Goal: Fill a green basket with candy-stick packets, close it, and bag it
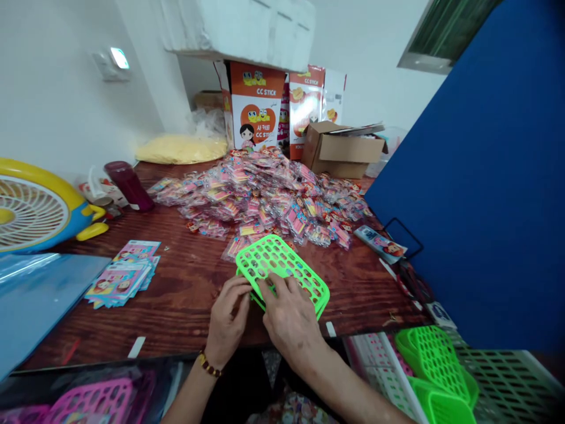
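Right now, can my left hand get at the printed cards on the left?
Probably yes: I see no obstacle on the wooden tabletop between your left hand and the printed cards, though its fingers are at the green perforated plastic piece and would need to leave it.

Pale wall (375, 35) behind; column (145, 65) jutting out at left. Wall fitting (106, 66) on left wall, bright white rectangle glowing on it. Window (454, 26) at upper right, pale frame, dark green inside. Table (189, 277) in dark reddish-brown wood grain, white tape (136, 347) near front edge. Large blue panel (477, 188) slanting across right side. Yellow-and-blue fan (39, 203) at left edge. Light even, slightly cool.
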The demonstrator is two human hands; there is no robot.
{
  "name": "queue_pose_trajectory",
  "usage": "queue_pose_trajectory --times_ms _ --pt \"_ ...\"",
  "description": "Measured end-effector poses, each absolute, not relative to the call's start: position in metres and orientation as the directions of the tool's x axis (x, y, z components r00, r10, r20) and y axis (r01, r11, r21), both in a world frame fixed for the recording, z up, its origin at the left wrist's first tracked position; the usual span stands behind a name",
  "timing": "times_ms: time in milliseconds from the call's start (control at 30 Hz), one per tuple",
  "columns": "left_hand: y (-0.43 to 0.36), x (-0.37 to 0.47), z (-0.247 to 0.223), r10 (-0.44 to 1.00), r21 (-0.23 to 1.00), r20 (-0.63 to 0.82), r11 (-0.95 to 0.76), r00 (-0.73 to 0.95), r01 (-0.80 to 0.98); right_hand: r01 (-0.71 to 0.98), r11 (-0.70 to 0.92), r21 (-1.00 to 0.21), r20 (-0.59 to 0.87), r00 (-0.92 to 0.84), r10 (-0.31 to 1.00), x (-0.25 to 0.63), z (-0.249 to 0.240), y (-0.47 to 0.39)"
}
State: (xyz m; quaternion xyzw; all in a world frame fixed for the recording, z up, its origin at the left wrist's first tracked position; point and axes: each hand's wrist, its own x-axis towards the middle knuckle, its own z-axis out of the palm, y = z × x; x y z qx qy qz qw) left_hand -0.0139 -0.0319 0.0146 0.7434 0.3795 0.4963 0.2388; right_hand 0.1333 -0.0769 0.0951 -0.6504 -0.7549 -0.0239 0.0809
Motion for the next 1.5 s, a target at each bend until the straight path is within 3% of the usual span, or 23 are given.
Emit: queue_pose_trajectory --times_ms 100,167,333,500,667,867,1067,1500 --pt "-0.031 -0.019 0.016 0.832 0.797 0.550 -0.499 -0.069 0.339 0.989 0.142 -0.041 0.152 -0.135 0.979 0.133 0.083 -0.076" --pt "-0.018 -0.019 0.022 0.842 0.806 0.530 -0.460 -0.106 0.372 0.987 0.157 -0.044 0.138 -0.150 0.979 0.135 0.080 -0.076" --pt "0.044 -0.006 0.047 0.884 0.794 0.355 -0.457 0.304 0.400 0.970 0.221 -0.099 0.091 -0.213 0.973 0.143 0.091 -0.080" --pt "0.079 0.000 0.058 0.822 0.760 0.305 -0.514 0.480 0.398 0.939 0.296 -0.173 0.146 -0.273 0.951 0.161 0.097 -0.079" --pt "0.074 -0.009 0.056 0.816 0.735 0.293 -0.525 0.498 0.428 0.960 0.216 -0.177 0.259 -0.166 0.951 0.188 0.080 -0.073" --pt "0.072 -0.013 0.046 0.817 0.728 0.288 -0.526 0.500 0.440 0.981 0.149 -0.124 0.136 -0.132 0.982 0.197 0.059 -0.078" --pt "0.067 -0.006 0.032 0.816 0.726 0.345 -0.545 0.463 0.420 0.985 0.121 -0.119 0.108 -0.109 0.988 0.196 0.057 -0.076" --pt "0.075 -0.004 0.028 0.812 0.759 0.252 -0.504 0.527 0.413 0.989 0.057 -0.137 -0.029 -0.061 0.998 0.195 0.067 -0.070"
